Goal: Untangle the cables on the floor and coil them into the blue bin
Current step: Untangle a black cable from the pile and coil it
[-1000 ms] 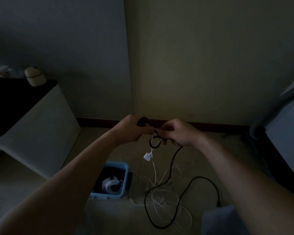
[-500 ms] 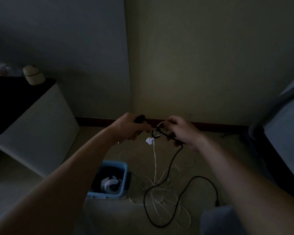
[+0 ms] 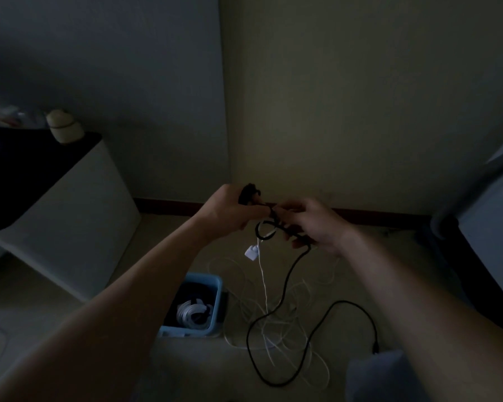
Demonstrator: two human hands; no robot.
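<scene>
Your raised hands are close together: the left hand (image 3: 233,211) has its fingers clenched round the plug of the black cable (image 3: 286,282), and the right hand (image 3: 314,224) pinches its loop. One black cable, one blue bin (image 3: 186,332), one white coil (image 3: 192,313) inside.

No text, label, brand, number or sign can be read anywhere in this dim view. The black cable (image 3: 285,282) in the grip, the white plug (image 3: 251,252) hanging just under it and the blue bin (image 3: 186,332) below show no legible marking.
</scene>
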